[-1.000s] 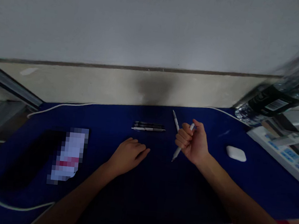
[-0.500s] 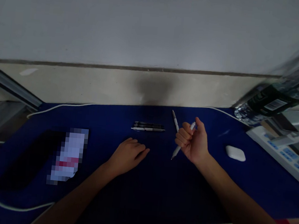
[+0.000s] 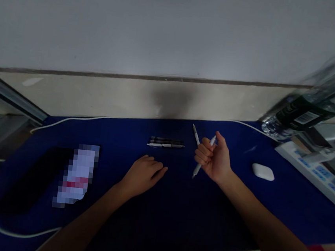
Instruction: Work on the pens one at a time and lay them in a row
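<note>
My right hand is wrapped round a white pen with a grey grip, held above the desk at a slant. The pen's tip points down and to the left, and my thumb lies by its top end. Behind my fingers another white and grey pen lies on the desk, its near end hidden. My left hand rests palm down on the desk, fingers loosely laid and thumb apart, holding nothing. Just beyond it a white and grey pen lies in front of dark pens, side by side.
On the blue desk a blurred-out phone-like object lies left, beside a dark shape. A white earbud case, a power strip and a green-labelled plastic bottle are right. White cables run along the edges; a wall stands behind.
My right hand has shifted very slightly left with the pen, and its thumb sits closer to the pen's top end. My left hand has stayed in place.
</note>
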The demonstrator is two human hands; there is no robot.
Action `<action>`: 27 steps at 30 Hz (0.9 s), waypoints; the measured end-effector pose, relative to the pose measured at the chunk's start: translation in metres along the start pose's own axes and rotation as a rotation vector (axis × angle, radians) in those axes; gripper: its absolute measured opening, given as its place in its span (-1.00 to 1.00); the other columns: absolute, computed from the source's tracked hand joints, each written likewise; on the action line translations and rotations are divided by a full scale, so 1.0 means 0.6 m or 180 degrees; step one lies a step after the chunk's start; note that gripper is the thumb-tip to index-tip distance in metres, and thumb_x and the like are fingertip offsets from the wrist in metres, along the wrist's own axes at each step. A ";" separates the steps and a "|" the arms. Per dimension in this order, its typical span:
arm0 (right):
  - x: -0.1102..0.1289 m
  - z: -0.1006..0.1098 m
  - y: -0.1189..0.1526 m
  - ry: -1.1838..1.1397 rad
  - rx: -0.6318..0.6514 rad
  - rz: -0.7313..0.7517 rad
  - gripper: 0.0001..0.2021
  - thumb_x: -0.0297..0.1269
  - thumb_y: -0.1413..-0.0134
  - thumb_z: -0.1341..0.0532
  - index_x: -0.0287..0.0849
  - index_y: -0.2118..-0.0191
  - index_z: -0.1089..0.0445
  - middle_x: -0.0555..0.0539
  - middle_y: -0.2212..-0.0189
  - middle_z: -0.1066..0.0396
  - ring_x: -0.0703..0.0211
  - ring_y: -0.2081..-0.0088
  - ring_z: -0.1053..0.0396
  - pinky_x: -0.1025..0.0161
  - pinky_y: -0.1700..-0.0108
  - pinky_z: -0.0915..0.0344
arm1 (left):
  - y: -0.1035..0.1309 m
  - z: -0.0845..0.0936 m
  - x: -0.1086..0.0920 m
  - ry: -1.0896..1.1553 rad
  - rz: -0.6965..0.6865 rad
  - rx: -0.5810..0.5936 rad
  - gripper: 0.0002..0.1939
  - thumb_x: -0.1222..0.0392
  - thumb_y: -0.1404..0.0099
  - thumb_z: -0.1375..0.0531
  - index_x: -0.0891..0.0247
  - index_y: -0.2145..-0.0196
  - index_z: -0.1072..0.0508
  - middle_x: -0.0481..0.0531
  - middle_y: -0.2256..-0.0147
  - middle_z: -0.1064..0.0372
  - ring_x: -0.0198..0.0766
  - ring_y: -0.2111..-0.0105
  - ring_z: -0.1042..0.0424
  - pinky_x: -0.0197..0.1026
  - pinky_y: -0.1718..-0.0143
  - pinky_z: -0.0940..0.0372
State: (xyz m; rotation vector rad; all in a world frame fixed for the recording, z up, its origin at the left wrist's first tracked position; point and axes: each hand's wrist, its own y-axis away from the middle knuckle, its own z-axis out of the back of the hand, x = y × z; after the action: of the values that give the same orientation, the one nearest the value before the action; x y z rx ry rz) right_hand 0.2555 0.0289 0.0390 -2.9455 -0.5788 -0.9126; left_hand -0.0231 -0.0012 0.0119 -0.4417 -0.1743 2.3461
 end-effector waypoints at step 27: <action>0.006 -0.016 0.001 0.0257 -0.0154 0.0032 -0.54 0.11 -0.21 -0.50 -0.06 0.43 -0.35 0.23 0.65 0.05 0.34 0.62 0.25 0.40 0.66 0.11 | 0.000 0.007 -0.004 0.0051 0.0138 0.0201 -0.56 0.18 -0.70 -0.14 0.22 0.42 -0.45 -0.06 0.48 -0.47 -0.19 0.40 -0.50 -0.10 0.18 -0.32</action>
State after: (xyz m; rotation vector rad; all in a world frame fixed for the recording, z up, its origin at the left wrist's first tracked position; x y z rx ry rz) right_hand 0.2530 0.0287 0.0491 -2.9342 -0.5460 -1.0535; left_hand -0.0228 -0.0029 0.0165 -0.4372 -0.0835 2.3825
